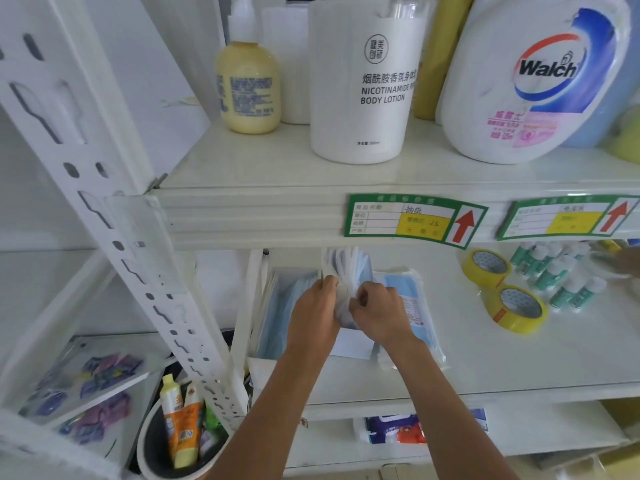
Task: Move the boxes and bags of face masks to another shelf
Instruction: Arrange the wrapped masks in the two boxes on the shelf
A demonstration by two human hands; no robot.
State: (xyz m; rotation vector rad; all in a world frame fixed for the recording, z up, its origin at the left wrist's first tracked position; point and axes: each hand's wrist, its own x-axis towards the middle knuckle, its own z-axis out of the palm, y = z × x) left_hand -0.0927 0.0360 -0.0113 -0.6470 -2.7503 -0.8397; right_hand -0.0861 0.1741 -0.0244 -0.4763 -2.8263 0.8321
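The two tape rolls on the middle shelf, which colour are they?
Yellow, with red print; the tape rolls show best in the head view.

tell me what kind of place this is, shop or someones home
Most likely a small shop or its stockroom: white metal shelving carries green price tags with red arrows on its edge, and toiletries such as body lotion and Walch detergent stand in rows.

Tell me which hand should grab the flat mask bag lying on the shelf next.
Right, probably. The right hand sits directly beside the flat mask bag; the left hand is farther off, gripping the mask bundle.
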